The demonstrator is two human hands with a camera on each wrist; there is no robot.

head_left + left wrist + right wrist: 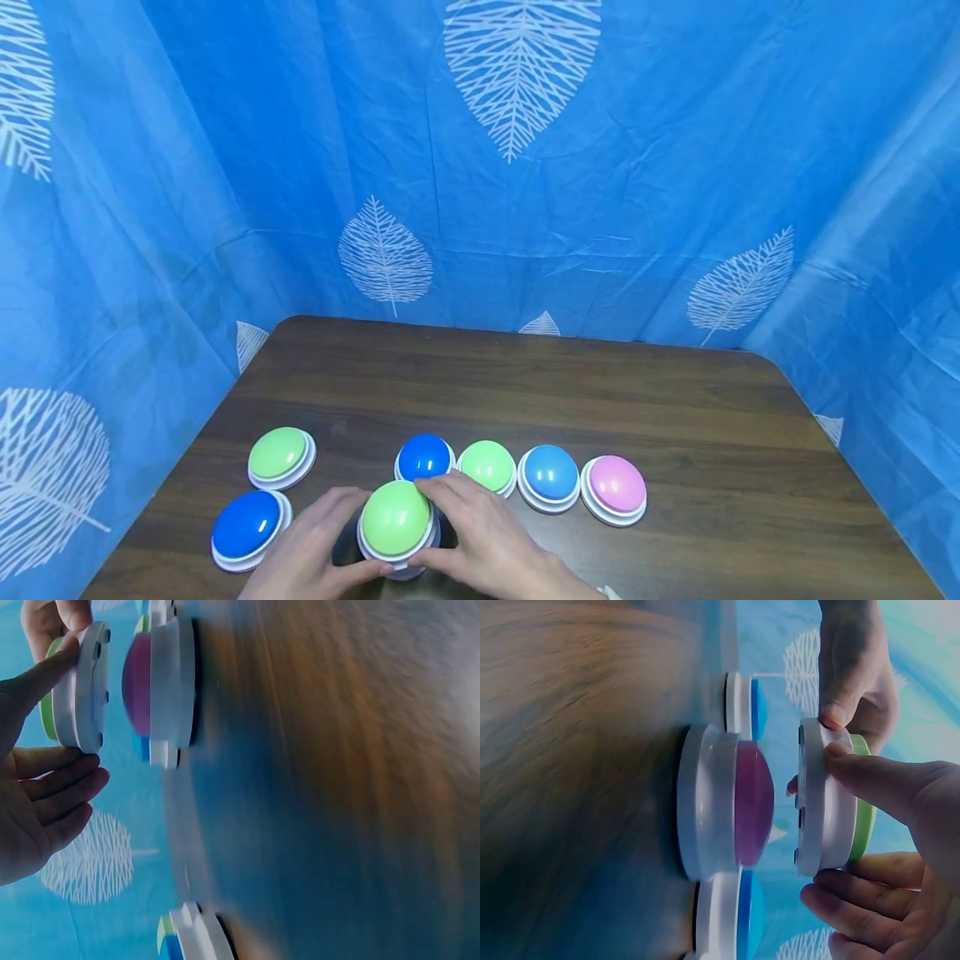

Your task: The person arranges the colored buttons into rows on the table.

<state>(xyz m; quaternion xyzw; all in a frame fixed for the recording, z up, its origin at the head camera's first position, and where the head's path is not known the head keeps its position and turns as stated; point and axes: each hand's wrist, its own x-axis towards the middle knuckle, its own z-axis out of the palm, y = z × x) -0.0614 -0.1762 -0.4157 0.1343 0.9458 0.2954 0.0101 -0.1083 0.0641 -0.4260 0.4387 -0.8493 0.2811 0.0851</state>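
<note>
Between both hands is a green push button (395,518) with a round white base. My left hand (311,546) holds its left side, and my right hand (483,537) holds its right side, thumbs near the front. Both wrist views show its footed underside raised off the table. Directly beneath it, with a gap, a magenta push button (754,802) stands on the table. The held button hides that one in the head view. Just behind the hands sits a dark blue button (424,457), beside another green button (486,465).
Farther right in the row are a light blue button (551,472) and a pink button (617,483). Left of my left hand lie a green button (277,452) and a dark blue button (246,524). A blue leaf-patterned curtain (615,208) surrounds the brown wooden table (600,392).
</note>
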